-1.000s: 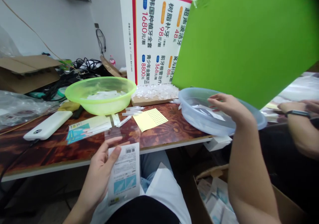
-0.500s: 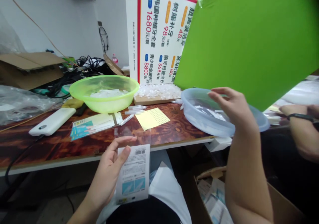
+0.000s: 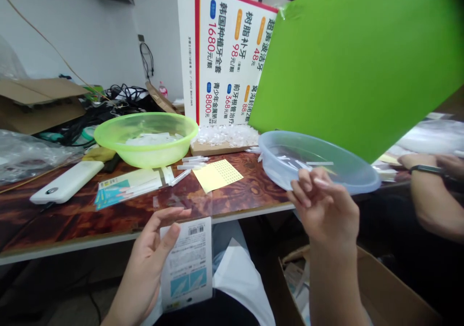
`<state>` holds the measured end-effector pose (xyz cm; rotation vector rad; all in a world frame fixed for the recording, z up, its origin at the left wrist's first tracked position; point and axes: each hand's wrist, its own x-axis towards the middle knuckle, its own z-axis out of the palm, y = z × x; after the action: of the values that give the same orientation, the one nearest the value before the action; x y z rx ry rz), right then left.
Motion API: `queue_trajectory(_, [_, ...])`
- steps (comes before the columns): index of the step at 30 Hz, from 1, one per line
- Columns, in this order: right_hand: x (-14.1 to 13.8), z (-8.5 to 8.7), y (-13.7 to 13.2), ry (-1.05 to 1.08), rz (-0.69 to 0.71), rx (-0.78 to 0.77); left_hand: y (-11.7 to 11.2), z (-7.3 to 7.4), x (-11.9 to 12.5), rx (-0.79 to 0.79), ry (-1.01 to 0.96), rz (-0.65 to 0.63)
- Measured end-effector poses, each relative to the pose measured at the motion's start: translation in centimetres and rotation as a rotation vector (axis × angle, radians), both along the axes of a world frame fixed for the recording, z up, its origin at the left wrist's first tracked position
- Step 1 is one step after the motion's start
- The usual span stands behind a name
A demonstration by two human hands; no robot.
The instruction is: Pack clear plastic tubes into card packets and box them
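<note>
My left hand (image 3: 148, 253) grips a printed card in a clear plastic bag (image 3: 186, 268), thumb on the face, fingers behind. The bag's transparent open end reaches up toward the table edge. My right hand (image 3: 324, 210) is raised in front of the near rim of a blue translucent basin (image 3: 355, 181), fingers curled together; whatever they may hold is too hidden to name. A thin white stick (image 3: 319, 163) shows just above those fingertips, and I cannot tell whether they touch it. More white strips (image 3: 288, 162) lie inside the basin.
On the table are a yellow sticker sheet (image 3: 217, 175), white tubes (image 3: 180, 177), packaged cards (image 3: 126, 186), a white power bank (image 3: 67, 182) and a green basin (image 3: 145, 157). Behind stands a green board (image 3: 348, 75). A carton (image 3: 391, 287) is below; another person's arm (image 3: 435, 195) is at right.
My right hand has come down and nearer from above the blue basin, its fingers now curled. My left hand still holds the bagged card. The view has shifted slightly.
</note>
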<state>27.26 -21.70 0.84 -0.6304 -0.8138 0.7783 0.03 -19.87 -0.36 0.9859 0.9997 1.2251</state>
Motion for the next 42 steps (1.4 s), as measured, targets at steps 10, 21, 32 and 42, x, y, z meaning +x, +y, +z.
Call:
queue_trajectory(10, [-6.1, -2.4, -0.1, 0.108, 0.587, 0.113, -0.6, -0.5, 0.4, 0.01, 0.035, -0.065])
queue_trajectory(21, [-9.7, -3.8, 1.3, 0.2, 0.782, 0.184, -1.0, -1.2, -0.3, 0.003, 0.01, -0.163])
queue_trajectory(32, [-9.9, -4.6, 2.0, 0.238, 0.824, 0.123, -1.4, -1.4, -0.1, -0.015, -0.001, -0.129])
queue_trajectory(42, [-10.4, -5.2, 2.5, 0.244, 0.678, -0.046, -1.6, -1.7, 0.1, -0.076, -0.083, -0.199])
